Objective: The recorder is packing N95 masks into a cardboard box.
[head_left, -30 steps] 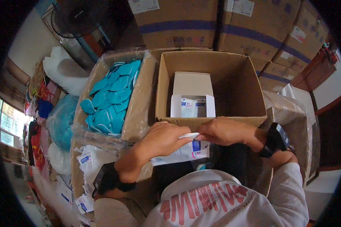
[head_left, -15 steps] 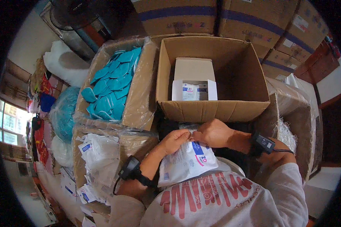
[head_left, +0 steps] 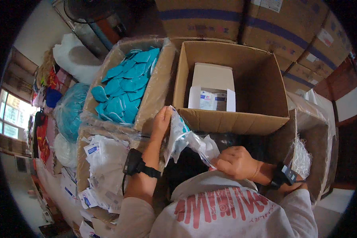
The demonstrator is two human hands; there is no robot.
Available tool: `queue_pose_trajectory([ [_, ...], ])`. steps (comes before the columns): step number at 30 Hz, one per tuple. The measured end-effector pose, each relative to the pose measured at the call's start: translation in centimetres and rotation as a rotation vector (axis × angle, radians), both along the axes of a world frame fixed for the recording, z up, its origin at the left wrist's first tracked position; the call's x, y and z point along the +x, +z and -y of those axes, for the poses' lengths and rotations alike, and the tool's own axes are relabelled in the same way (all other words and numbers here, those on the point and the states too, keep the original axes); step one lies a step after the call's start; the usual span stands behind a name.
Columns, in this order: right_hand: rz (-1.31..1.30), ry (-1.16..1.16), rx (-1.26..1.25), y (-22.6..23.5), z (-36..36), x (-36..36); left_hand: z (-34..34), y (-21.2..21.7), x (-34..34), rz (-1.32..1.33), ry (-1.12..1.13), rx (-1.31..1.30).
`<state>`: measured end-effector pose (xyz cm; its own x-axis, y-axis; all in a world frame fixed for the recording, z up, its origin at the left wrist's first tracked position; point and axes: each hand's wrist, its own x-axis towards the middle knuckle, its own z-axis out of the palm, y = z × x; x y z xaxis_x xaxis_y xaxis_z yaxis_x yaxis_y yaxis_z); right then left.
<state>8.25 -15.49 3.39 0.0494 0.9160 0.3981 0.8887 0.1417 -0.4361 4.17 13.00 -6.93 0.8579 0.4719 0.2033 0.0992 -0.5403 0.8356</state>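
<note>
My left hand point(head_left: 162, 121) is closed on the upper corner of a white printed pouch point(head_left: 179, 139), holding it up in front of the open carton. Teal shows along one side of the pouch, in or through the plastic. My right hand point(head_left: 238, 162) is lower and to the right, its fingers curled on the crumpled far end of the pouch. The plastic stretches and twists between both hands. What lies under my right fingers is hidden. Beyond the hands stands an open cardboard carton point(head_left: 232, 122) with a white box point(head_left: 213, 74) inside, whose raised flap reveals packed pouches.
Teal folded masks point(head_left: 125, 87) fill a plastic-lined carton at the left. Below it, another carton has several white pouches point(head_left: 105, 158). A carton at the right contains white stringy straps point(head_left: 299, 158). Taped cartons point(head_left: 283, 27) are stacked at the back, near a dark fan point(head_left: 87, 10).
My hands have moved apart: the left up and away, the right down and to the right. The pouch has gone from flat on my lap to lifted and stretched. The view has shifted slightly.
</note>
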Motion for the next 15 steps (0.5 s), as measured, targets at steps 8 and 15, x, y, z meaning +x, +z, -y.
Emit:
queue_pose_trajectory([
  [8, -0.293, -0.11, -0.216, -0.5, -0.3, 2.5, 2.5, 5.8, -0.1, 0.165, -0.028, 0.147],
  [15, -0.482, -0.157, -0.204, 0.5, -5.5, 4.4, 4.1, 6.4, -0.5, 0.278, -0.006, 0.209],
])
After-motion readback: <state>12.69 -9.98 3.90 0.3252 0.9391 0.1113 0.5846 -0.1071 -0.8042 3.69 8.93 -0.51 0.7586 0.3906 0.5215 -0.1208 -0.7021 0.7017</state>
